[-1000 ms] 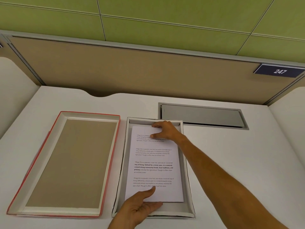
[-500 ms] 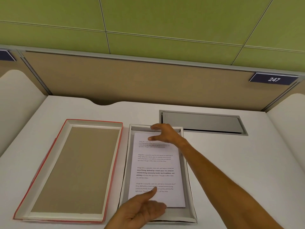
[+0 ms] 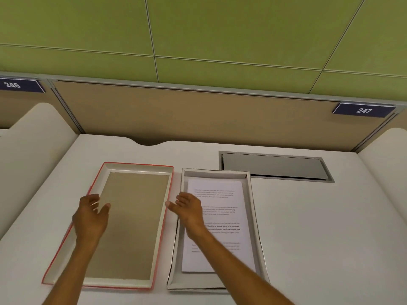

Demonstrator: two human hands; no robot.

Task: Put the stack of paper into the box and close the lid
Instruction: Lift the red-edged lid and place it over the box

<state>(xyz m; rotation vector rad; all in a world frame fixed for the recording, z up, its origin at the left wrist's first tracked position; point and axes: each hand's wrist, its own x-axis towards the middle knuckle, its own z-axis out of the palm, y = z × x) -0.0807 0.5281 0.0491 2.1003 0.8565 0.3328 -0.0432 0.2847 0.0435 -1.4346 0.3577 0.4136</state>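
The stack of white printed paper [image 3: 222, 208] lies flat inside the shallow grey-white box [image 3: 253, 216] on the desk. Left of the box lies its lid [image 3: 136, 221], upside down, with a red outer edge and a brown inside. My left hand [image 3: 91, 216] hovers open over the lid's left rim. My right hand [image 3: 187, 208] is open above the gap between lid and box, its fingers pointing toward the lid's right rim. Neither hand holds anything. My right forearm hides part of the paper's lower half.
A grey metal cable hatch [image 3: 273, 166] is set into the white desk [image 3: 330, 227] behind the box. A tan partition [image 3: 198, 115] closes off the back, and curved white side panels [image 3: 33, 150] stand at both sides.
Both hands have left the paper and the box and moved left to the lid. The view has tilted up and shifted left. The paper stays in the box.
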